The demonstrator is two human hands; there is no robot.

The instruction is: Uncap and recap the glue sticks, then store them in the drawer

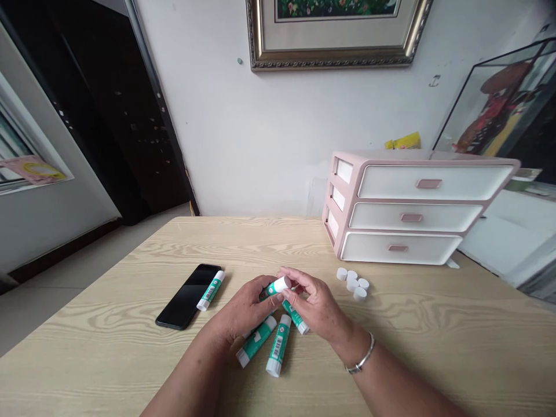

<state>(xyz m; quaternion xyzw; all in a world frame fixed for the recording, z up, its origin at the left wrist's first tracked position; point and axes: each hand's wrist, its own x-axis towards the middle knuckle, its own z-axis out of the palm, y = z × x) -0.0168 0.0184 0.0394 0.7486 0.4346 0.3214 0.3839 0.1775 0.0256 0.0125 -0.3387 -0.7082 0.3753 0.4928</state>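
Observation:
Near the middle of the table, my left hand (247, 304) is closed round a green and white glue stick (273, 287). The fingers of my right hand (316, 301) are bent at its white end, with thumb and forefinger touching or very near it. Below my hands lie several more glue sticks: one (256, 341) at the left, one (278, 346) in the centre and one (296, 316) partly under my right hand. Another glue stick (211, 291) rests against a black phone (187, 298) on the left. Several white caps (352, 284) stand grouped to the right.
A pink drawer unit (410, 218) with white fronts stands at the back right of the wooden table (243, 237). Behind the table is a white wall with a framed picture (339, 58). A glass case (499, 104) is at the far right.

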